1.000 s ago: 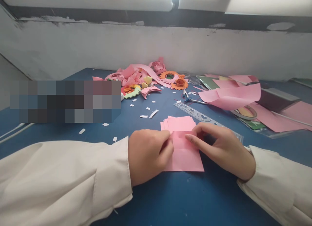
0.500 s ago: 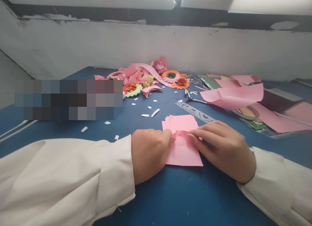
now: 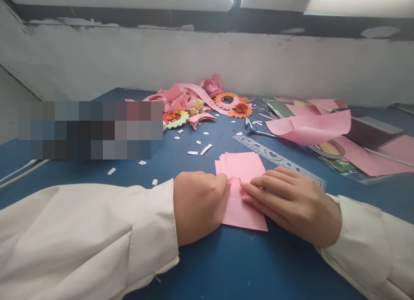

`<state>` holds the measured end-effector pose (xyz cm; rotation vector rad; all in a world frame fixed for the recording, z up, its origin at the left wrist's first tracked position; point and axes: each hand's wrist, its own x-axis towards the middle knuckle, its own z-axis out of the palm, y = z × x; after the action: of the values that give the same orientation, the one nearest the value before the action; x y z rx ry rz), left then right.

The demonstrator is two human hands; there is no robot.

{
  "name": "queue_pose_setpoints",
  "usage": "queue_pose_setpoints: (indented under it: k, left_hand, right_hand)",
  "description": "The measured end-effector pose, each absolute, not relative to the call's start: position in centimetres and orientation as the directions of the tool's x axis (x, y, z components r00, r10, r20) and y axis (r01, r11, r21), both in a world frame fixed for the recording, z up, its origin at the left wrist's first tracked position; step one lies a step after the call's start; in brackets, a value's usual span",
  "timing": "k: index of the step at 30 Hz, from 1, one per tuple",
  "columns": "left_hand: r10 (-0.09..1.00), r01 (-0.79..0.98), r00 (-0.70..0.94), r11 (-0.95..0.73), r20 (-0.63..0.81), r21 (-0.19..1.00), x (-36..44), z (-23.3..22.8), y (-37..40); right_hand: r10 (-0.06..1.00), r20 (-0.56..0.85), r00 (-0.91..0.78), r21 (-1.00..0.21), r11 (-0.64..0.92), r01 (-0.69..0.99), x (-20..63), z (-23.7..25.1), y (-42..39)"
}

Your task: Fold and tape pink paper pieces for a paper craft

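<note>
A pink sheet of paper lies in front of me, its far edge curled up between my hands. My left hand is closed, thumb and finger pinching the left side of that curled edge. From the right, my right hand pinches the same edge, with its other fingers stretched over the paper. Just beyond lies a small stack of pink paper, partly covered by the sheet. A clear plastic ruler slants behind my right hand, which hides part of it.
Pink paper scraps and flowers pile up at the back. Scissors, a roll of tape, a curled pink sheet and a dark box lie to the right. White paper bits dot the blue table. A blurred block covers the left.
My right hand has moved left and slightly nearer me along the curled edge. The sheet's near edge has shifted toward me and tilted. More of the ruler shows. My left hand stays in place.
</note>
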<state>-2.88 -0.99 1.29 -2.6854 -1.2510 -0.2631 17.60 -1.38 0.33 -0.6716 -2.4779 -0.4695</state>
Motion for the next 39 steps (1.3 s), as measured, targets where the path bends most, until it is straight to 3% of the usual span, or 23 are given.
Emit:
queue_pose_setpoints:
  k: [6,12,19,22,25,30,39]
  left_hand:
    - [0.746,0.788,0.611,-0.604,0.266,-0.117,-2.9,1.3,-1.1]
    - [0.601,0.669,0.714,-0.737,0.358,-0.097,-3.0,1.2,-0.6]
    - [0.570,0.635,0.732,-0.769,0.373,-0.070,-3.1,1.1,-0.7]
    - [0.554,0.637,0.737,-0.761,0.386,-0.125,-3.2,1.2,-1.0]
    - [0.488,0.584,0.792,-0.782,0.368,-0.219,-3.3,1.0,-1.2]
    - [0.366,0.531,0.809,-0.789,0.459,-0.308,-3.2,0.6,-1.6]
    - [0.374,0.533,0.830,-0.752,0.415,-0.389,-3.0,0.8,-2.8]
  right_hand:
    - [0.346,0.549,-0.761,0.127,0.865,0.486,17.5,0.5,-1.5]
    - [0.326,0.533,-0.780,0.099,0.892,0.441,17.4,0.6,-1.4]
    - [0.379,0.544,-0.749,0.103,0.855,0.508,17.6,0.4,-1.4]
    - [0.422,0.562,-0.712,0.068,0.834,0.548,17.6,0.2,-1.5]
    - [0.396,0.571,-0.719,0.070,0.850,0.523,17.5,0.2,-1.5]
    - [0.371,0.568,-0.735,0.060,0.872,0.486,17.5,0.4,-1.4]
    - [0.354,0.500,-0.790,0.138,0.868,0.477,17.8,0.4,-1.5]
